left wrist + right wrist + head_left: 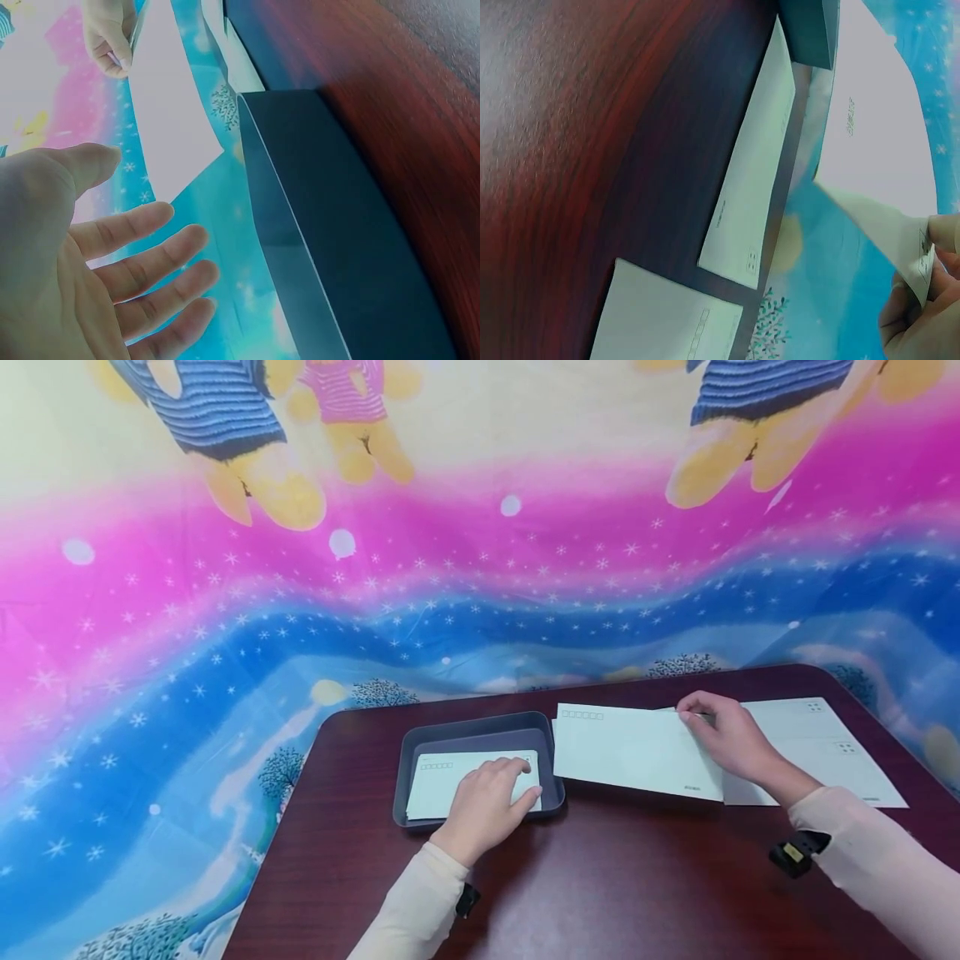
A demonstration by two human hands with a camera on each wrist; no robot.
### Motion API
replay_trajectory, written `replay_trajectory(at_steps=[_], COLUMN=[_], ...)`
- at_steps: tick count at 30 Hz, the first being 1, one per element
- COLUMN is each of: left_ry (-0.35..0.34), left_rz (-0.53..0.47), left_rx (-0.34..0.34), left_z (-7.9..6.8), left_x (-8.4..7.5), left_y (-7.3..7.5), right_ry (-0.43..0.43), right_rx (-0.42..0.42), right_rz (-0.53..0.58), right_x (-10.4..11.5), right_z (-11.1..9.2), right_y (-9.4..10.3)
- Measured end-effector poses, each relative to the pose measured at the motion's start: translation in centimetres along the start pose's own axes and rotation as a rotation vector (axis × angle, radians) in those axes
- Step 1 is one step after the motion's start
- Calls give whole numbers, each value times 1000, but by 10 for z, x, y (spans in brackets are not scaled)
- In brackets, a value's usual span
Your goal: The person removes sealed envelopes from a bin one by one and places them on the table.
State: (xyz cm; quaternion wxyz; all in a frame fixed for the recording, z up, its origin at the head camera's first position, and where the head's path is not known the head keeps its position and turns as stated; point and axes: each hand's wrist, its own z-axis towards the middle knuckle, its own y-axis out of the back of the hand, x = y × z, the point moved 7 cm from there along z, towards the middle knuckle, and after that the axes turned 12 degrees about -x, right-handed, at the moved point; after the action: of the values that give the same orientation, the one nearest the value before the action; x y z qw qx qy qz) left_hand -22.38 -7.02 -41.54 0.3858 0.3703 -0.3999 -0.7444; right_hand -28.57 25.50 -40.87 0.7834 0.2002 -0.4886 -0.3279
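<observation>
My right hand (723, 735) pinches a white envelope (637, 752) by its top right corner, thumb against the paper in the right wrist view. The envelope (877, 120) is raised off the table, its far end near the tray's right side. A dark grey tray (403, 777) holds a small stack of white envelopes (431, 793) with printed postcode boxes. Over that stack my left hand (487, 806) hovers, holding nothing; its fingers (142, 289) are spread and loosely bent in the left wrist view, beside the tray wall (281, 202).
More white envelopes (802, 727) lie at the right of the dark red-brown table (637, 877). In the right wrist view, one envelope (754, 180) lies close to the tray and another (660, 322) farther off. A patterned cloth (480, 568) hangs behind the table.
</observation>
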Motion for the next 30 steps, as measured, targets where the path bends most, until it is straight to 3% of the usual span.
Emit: replay_trajectory(at_steps=[18,30], left_ry=[-24,-57], left_rz=[-7,15], left_rx=[30,3], left_z=[-1,-3], left_x=[-15,-16], left_y=[-12,-17], right_ry=[-5,-43], right_rx=[0,112], right_rz=[-33,-43], right_x=[-19,-34], right_z=[-2,-10], right_y=[7,-14])
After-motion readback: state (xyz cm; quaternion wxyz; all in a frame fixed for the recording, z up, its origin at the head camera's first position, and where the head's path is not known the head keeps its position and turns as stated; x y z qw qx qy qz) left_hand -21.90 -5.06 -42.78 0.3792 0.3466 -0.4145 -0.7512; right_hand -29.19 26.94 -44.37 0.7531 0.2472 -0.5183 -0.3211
